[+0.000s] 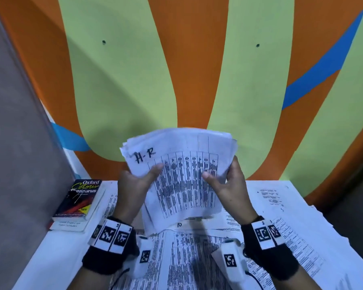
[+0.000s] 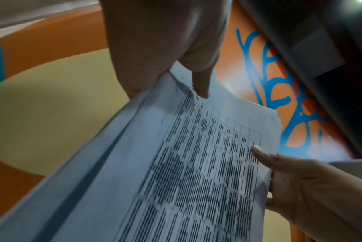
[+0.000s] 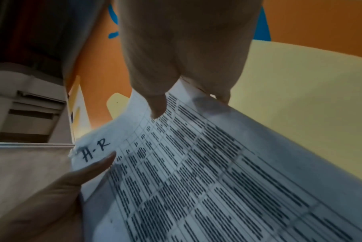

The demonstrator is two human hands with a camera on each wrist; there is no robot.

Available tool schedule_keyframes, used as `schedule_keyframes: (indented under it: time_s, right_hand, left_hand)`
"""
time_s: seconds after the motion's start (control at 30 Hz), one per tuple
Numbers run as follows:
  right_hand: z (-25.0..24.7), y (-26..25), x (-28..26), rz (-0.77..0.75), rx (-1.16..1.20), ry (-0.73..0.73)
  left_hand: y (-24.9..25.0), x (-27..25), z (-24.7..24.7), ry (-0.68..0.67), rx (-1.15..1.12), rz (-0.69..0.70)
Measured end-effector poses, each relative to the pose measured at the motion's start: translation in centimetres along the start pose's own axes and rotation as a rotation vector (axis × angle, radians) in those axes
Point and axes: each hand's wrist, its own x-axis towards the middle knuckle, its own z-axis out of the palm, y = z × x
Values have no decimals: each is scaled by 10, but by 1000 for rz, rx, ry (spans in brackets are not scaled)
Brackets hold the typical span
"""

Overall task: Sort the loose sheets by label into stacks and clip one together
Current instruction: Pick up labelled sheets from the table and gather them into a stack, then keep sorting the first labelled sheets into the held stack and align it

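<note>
Table with papers and books

A white table [image 1: 50, 254] is strewn with loose printed sheets [image 1: 182, 256] across its middle and right side, overlapping one another. At its far left corner lies a dark thesaurus [image 1: 80, 198], stacked on a second, pale book [image 1: 71, 225].

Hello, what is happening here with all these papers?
A person is sorting printed sheets. Both hands, left hand and right hand, hold up a stack of sheets above the table; the top one is marked "H-R". More loose sheets lie spread on the table, and a thesaurus lies at the left. No clip is visible.
</note>
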Motion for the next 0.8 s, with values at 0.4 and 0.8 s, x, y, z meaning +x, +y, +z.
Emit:
schedule_keyframes:
  time_s: [0.4,0.8]
  right_hand:
    - [4,21,0,54,-44,-42]
    - [4,37,3,24,-272,-40]
  left_hand:
    - [-21,-3,5,78,-11,-111]
    - [-37,-11,7,-55,110,-163]
